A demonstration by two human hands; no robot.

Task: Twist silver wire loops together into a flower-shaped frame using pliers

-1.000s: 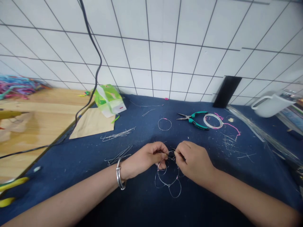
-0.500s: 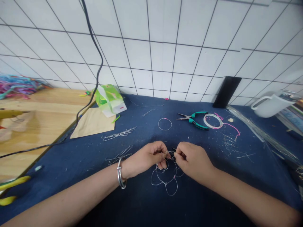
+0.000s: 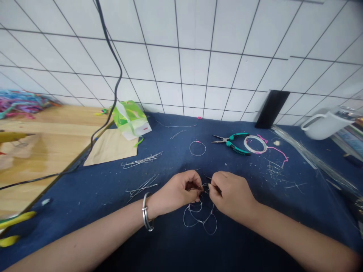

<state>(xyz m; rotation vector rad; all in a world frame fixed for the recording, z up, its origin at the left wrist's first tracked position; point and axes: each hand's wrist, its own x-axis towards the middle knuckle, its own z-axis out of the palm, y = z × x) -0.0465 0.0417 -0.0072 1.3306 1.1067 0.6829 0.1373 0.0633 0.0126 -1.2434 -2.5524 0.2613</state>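
Between my hands is a flower-like frame of thin silver wire loops (image 3: 200, 221), its lower loops hanging toward me. My left hand (image 3: 181, 190), with a silver bangle (image 3: 146, 213) on the wrist, pinches the upper left part of the frame. Opposite it, my right hand (image 3: 231, 192) has its fingers closed at the upper right part of the frame. A dark thin tip shows beside the right fingers; what it belongs to is hidden. Beyond my hands lies a single wire ring (image 3: 197, 148) with a pink mark at its top.
Teal-handled pliers (image 3: 231, 142) lie behind my right hand, beside a white ring-shaped dish (image 3: 255, 144). Bent wire pieces (image 3: 143, 160) are at the left. A green packet (image 3: 132, 119), a black cable (image 3: 117, 83) and a white mug (image 3: 324, 125) stand farther out.
The wire frame has turned and shifted slightly between my fingers, so its lower loops sit differently. My left hand has moved a little, its fingers now closer together.
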